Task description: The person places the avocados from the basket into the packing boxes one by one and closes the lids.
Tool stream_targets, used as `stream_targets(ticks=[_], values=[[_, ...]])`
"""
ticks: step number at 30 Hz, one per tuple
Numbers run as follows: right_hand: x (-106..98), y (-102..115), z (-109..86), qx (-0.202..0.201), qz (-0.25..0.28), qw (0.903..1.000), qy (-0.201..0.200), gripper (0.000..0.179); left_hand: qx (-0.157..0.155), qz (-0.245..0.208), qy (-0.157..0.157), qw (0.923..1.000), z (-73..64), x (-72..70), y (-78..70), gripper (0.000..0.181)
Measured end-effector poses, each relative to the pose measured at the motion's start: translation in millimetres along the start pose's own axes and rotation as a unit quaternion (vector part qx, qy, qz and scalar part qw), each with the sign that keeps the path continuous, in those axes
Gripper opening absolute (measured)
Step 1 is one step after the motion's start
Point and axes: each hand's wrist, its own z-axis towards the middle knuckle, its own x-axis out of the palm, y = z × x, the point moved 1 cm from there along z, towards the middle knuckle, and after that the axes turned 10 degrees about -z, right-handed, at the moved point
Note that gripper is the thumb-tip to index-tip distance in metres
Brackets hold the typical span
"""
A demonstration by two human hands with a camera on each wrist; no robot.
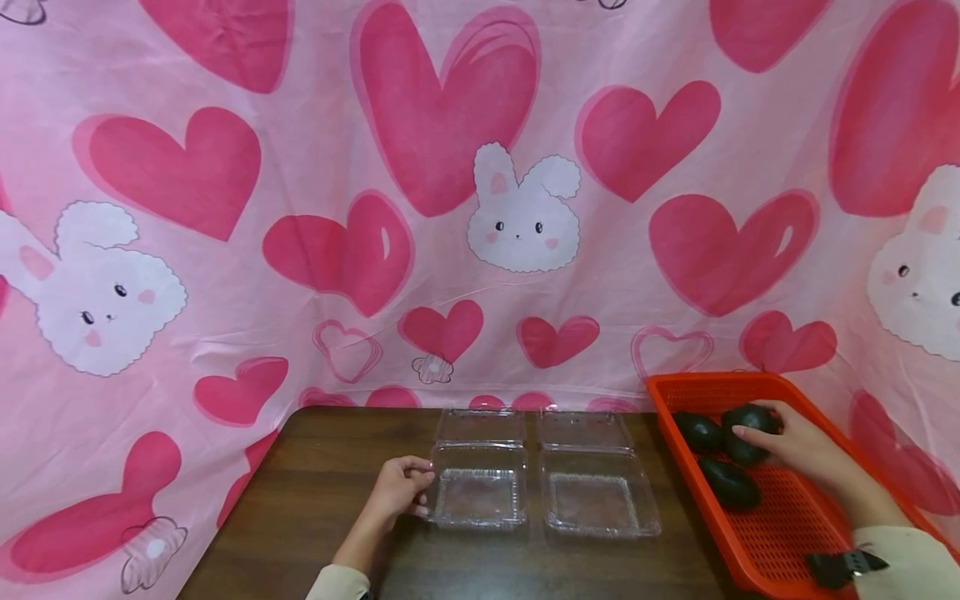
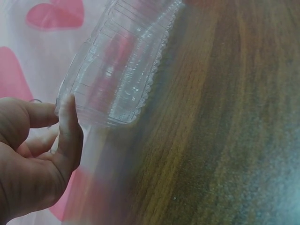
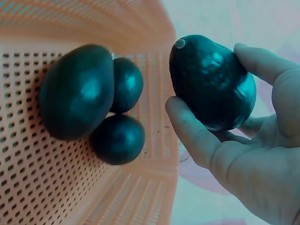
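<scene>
My right hand (image 1: 798, 442) holds a dark green avocado (image 3: 211, 84) between thumb and fingers, raised over the orange basket (image 1: 787, 508). Below it, three more avocados lie together in the basket; the largest-looking one (image 3: 77, 91) is nearest in the right wrist view, beside two others (image 3: 127, 84). On the table, my left hand (image 1: 401, 487) pinches the left rim of a clear plastic clamshell box (image 1: 480, 500) between thumb and fingers. That box stands with its lid folded back, and nothing lies in it.
A second clear clamshell box (image 1: 592, 504), also with its lid back, stands just right of the first. The brown wooden table (image 1: 330, 450) meets a pink cloth (image 1: 315, 333) with hearts and rabbits behind it. The basket takes up the table's right side.
</scene>
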Motion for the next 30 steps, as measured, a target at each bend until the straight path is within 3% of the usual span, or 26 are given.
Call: stream_targets(ticks=[12, 30], values=[[11.1, 35.7, -0.9, -0.024, -0.005, 0.9991, -0.033, 0.076, -0.003, 0.005, -0.004, 1.0000, 0.4, 1.1, 0.0, 0.026], [41.8, 79.6, 6.8, -0.063, -0.056, 0.9956, -0.042, 0.081, -0.003, 0.013, -0.004, 0.9999, 0.7, 0.4, 0.3, 0.025]])
